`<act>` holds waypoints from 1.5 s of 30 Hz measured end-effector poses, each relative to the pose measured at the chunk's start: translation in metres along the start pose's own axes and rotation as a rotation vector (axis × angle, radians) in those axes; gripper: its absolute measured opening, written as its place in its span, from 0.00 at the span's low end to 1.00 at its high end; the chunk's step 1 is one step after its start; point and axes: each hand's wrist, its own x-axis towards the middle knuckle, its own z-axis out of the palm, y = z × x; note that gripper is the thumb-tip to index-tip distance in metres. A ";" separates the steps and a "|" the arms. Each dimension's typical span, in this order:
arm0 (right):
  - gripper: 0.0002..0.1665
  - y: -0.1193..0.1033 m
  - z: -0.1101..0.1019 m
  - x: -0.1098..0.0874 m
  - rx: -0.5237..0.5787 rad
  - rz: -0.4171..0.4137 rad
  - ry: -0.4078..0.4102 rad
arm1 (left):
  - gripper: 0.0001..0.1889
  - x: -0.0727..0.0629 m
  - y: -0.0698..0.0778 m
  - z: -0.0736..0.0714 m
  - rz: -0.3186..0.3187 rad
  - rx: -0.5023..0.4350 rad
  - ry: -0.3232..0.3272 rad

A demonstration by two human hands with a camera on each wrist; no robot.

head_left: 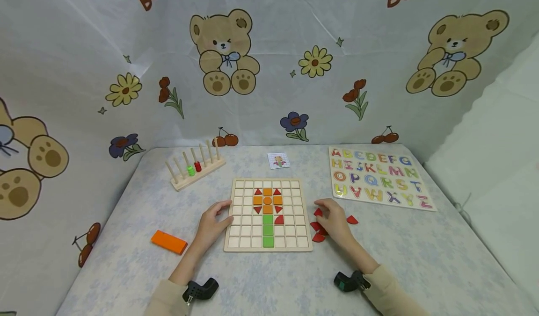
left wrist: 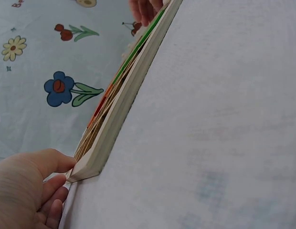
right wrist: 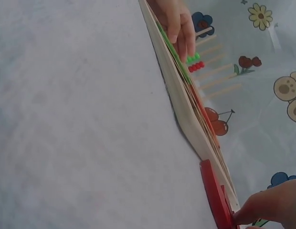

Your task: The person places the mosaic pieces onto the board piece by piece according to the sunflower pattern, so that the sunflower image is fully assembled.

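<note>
A square wooden grid board (head_left: 248,249) lies mid-table, with orange, red and green tiles laid out as a flower. My left hand (head_left: 212,222) touches the board's left edge, its thumb and forefinger apart along the rim. To the right of the board, my right hand (head_left: 334,220) is over several loose red quarter-circle tiles (head_left: 318,238). One red tile (head_left: 317,211) shows between its parted forefinger and thumb. The right wrist view has a fingertip against a red tile (right wrist: 215,195) beside the board's corner. The other fingers are mostly hidden.
Behind the board lies a small picture card (head_left: 279,161). A wooden peg rack (head_left: 200,171) with green and red beads stands back left. An alphabet board (head_left: 381,178) lies back right. An orange block (head_left: 169,242) is left of my left hand.
</note>
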 end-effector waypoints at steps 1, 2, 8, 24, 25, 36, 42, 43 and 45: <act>0.22 0.001 -0.001 0.000 -0.005 0.007 0.000 | 0.24 0.000 0.000 0.000 0.001 0.000 0.000; 0.22 0.002 -0.002 0.000 -0.006 0.019 -0.002 | 0.24 0.000 -0.001 0.001 0.001 -0.001 0.001; 0.22 -0.001 -0.003 0.001 0.008 0.035 0.001 | 0.24 0.000 0.000 0.001 -0.004 -0.002 0.001; 0.24 -0.046 0.029 0.001 0.171 -0.130 -0.272 | 0.24 0.000 0.001 0.002 -0.019 -0.015 0.000; 0.24 -0.046 0.030 0.001 0.172 -0.136 -0.270 | 0.24 0.000 0.001 0.002 -0.020 -0.016 0.001; 0.16 -0.045 0.028 -0.001 0.190 -0.134 -0.179 | 0.24 0.001 0.002 0.002 -0.010 -0.021 0.004; 0.16 -0.023 0.001 -0.007 0.117 -0.059 -0.074 | 0.24 0.001 0.001 0.001 0.000 -0.013 -0.003; 0.16 -0.018 -0.005 -0.009 0.095 -0.042 -0.049 | 0.24 0.001 0.000 0.001 0.003 -0.013 -0.003; 0.16 -0.006 -0.016 -0.013 0.056 -0.004 -0.009 | 0.24 0.001 0.000 0.000 0.006 -0.012 -0.002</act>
